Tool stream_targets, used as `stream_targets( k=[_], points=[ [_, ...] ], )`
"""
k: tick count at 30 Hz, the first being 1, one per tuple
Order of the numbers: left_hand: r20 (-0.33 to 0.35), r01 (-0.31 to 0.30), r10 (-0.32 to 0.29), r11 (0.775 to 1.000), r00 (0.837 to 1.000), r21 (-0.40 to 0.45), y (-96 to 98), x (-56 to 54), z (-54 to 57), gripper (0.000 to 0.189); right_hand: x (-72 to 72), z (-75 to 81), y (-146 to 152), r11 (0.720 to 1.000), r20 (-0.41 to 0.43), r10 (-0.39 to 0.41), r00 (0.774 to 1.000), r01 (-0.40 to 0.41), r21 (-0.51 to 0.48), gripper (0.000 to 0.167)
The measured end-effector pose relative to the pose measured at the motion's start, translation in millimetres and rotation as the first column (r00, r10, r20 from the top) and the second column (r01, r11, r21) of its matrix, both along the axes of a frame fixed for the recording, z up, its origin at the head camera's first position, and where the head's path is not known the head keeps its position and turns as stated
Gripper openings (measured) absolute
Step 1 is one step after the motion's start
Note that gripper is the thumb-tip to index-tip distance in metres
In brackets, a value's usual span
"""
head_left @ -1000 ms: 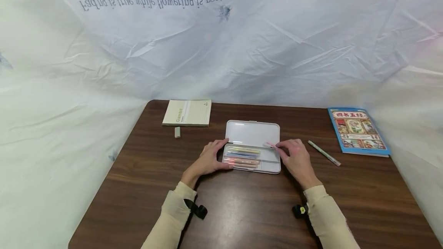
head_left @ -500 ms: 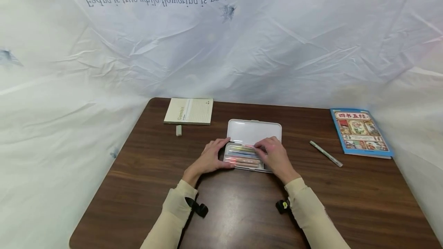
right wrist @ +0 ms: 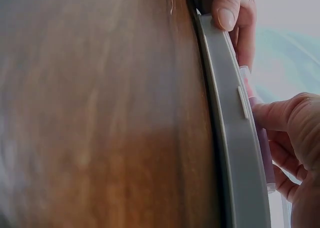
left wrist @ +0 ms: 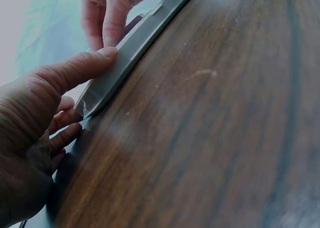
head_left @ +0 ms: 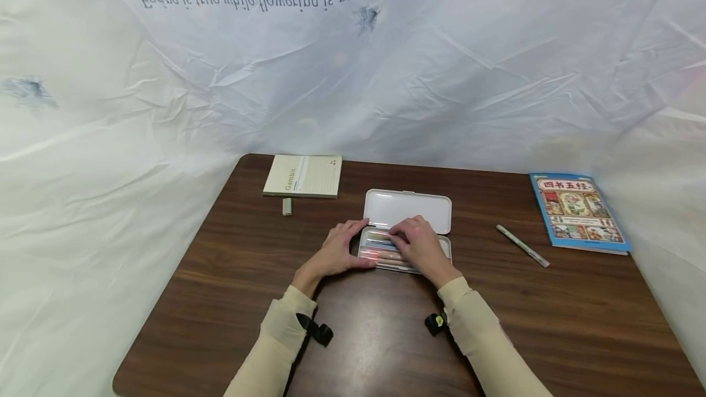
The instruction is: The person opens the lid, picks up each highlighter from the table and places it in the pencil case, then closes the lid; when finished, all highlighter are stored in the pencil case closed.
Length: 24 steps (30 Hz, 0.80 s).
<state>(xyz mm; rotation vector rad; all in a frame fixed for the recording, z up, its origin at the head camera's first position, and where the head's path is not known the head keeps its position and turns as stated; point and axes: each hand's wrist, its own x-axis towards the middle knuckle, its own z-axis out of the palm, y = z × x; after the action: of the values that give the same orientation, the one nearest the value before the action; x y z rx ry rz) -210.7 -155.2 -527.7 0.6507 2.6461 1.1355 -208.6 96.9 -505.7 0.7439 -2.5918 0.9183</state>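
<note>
A white pencil case (head_left: 408,209) lies with its lid folded back in the middle of the table. Several coloured pens (head_left: 379,256) fill its left part. My left hand (head_left: 334,251) grips the case's left end, thumb on the front wall and fingers round behind, as the left wrist view confirms. Over the middle of the tray my right hand (head_left: 421,245) reaches down, thumb and fingers pinching a slim pink pen, mostly hidden by the hand in the head view. In the right wrist view a purple-barrelled pen (right wrist: 266,158) lies along the front wall, beside the right thumb.
At the back left are a cream notebook (head_left: 306,176) and a small eraser (head_left: 287,206). Right of the case lies a pale patterned pen (head_left: 523,245). A blue-edged book (head_left: 579,212) sits near the right edge of the wooden table (head_left: 220,299).
My right hand has moved left with the pink pen, from the case's right end to over the pens in the tray. The left hand keeps its grip on the case.
</note>
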Motion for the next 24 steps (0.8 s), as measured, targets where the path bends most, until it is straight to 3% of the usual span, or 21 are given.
stream_targets(
  k=[12,24],
  points=[
    [0.016,-0.008,0.009,1.000,1.000,-0.025,1.0,1.0,1.4,0.103,3.9,-1.1,-1.6,1.000,0.037,-0.014,0.999,0.014,0.000,0.010],
    [0.008,-0.007,0.007,1.000,1.000,-0.014,0.8,2.1,1.6,0.103,5.0,-1.4,-0.3,1.000,0.023,-0.030,0.999,0.030,0.000,0.010]
  ],
)
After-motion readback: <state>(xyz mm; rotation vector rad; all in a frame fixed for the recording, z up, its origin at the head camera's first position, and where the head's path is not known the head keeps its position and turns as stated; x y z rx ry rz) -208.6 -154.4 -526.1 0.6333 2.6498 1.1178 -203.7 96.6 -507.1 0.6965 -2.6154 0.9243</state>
